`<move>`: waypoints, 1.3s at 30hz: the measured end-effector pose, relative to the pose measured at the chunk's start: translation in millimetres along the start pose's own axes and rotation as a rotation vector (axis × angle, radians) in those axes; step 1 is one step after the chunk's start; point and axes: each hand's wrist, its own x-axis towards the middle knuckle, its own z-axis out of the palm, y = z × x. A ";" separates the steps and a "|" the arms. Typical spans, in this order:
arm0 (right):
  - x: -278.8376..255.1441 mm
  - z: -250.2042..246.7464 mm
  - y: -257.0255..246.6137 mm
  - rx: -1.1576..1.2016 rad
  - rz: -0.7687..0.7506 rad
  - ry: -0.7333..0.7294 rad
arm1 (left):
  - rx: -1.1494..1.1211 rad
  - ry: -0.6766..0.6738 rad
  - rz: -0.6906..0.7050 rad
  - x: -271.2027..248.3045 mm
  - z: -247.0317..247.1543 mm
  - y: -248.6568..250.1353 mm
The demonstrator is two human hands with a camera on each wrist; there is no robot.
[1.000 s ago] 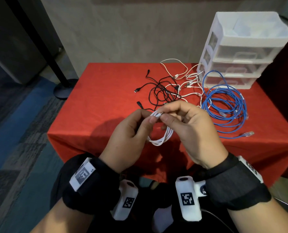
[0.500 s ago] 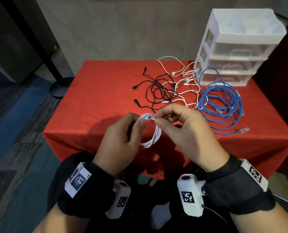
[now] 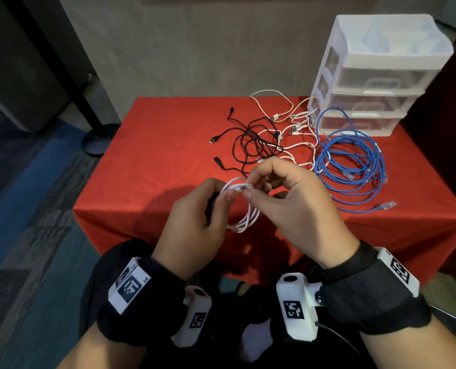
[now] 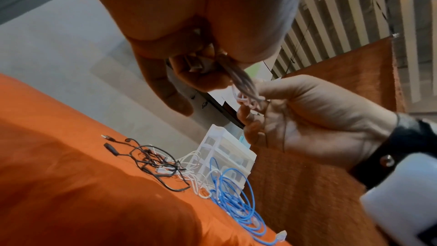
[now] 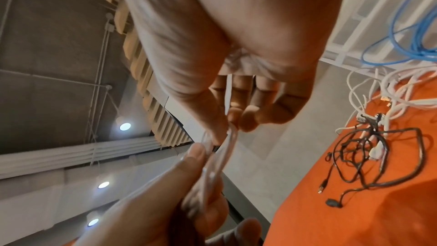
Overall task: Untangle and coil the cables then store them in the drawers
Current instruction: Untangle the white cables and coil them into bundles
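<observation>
A small white coil (image 3: 244, 209) hangs in the air between the two hands, just short of the near edge of the worktop (image 3: 155, 161). The left hand (image 3: 192, 230) grips the bundled loops between thumb and fingers, which keeps the turns from springing apart. The right hand (image 3: 296, 206) pinches the top of the coil with thumb and forefinger, probably tucking or wrapping the loose end round the bundle, though the plug itself is hard to make out behind the fingertips. In the left wrist view a connector seems to lie inside the curled fingers, but blur makes that uncertain.

Beyond the coil, farther across the worktop, the black cables (image 3: 251, 145) and white cables (image 3: 296, 129) lie knotted together, not yet sorted. To the right of the coil lies the blue cable (image 3: 352, 161), loosely looped already, one plug trailing toward the near edge. Past it, in the far right corner, stand the drawers (image 3: 376, 83), all three shut; their contents cannot be read through the cloudy fronts. The person's lap is dark and mostly cut off.
</observation>
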 end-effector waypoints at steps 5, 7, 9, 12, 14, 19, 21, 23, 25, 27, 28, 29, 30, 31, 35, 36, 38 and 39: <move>0.0 -0.4 2.0 0.029 -0.016 -0.011 | -0.143 0.001 -0.116 0.1 3.3 1.3; 2.6 -1.6 3.8 -0.024 -0.066 -0.009 | -0.271 0.010 -0.201 0.4 5.3 2.7; 5.2 -3.0 4.5 -0.125 -0.155 -0.008 | -0.439 0.019 -0.311 0.3 6.7 4.4; 6.7 -4.4 3.2 -0.208 -0.245 -0.029 | -0.722 0.042 -0.438 2.8 7.4 6.6; 8.1 -5.3 1.7 -0.211 -0.243 -0.028 | -0.804 0.051 -0.474 4.9 7.0 8.5; 14.9 -8.6 -2.6 -0.063 -0.076 -0.084 | -0.705 -0.016 -0.406 5.4 6.8 14.3; 15.1 -11.3 -5.7 -0.032 -0.050 -0.112 | -0.620 -0.058 -0.358 5.5 4.0 16.8; 15.7 -13.8 -6.1 -0.074 -0.078 -0.105 | -0.516 -0.105 -0.302 5.8 0.3 20.1; 16.5 -13.9 -6.3 -0.110 -0.106 -0.076 | -0.430 -0.145 -0.263 7.1 -2.8 22.9; 17.2 -13.4 -4.4 -0.120 -0.116 -0.056 | -0.414 -0.165 -0.255 10.1 -5.7 21.9; 17.0 -13.7 -3.9 -0.110 -0.113 -0.052 | -0.436 -0.177 -0.265 11.6 -7.6 21.7; 16.9 -14.6 -3.3 -0.095 -0.103 -0.048 | -0.467 -0.192 -0.275 12.8 -9.6 20.4; 16.9 -16.1 -2.9 -0.075 -0.087 -0.048 | -0.483 -0.211 -0.282 13.6 -11.6 18.7; 17.1 -17.6 -2.2 -0.051 -0.069 -0.046 | -0.469 -0.229 -0.278 14.0 -13.6 17.1; 16.8 -17.0 0.0 0.049 -0.024 -0.047 | -0.363 -0.265 -0.223 13.6 -18.8 16.1; 16.1 -15.5 -0.3 0.062 -0.022 -0.040 | -0.368 -0.256 -0.225 14.2 -19.3 15.8; 14.5 -12.2 -1.2 0.087 -0.010 -0.050 | -0.412 -0.219 -0.250 14.9 -19.7 14.6; 13.8 -10.4 -1.8 0.104 0.013 -0.067 | -0.438 -0.201 -0.273 15.0 -19.7 13.3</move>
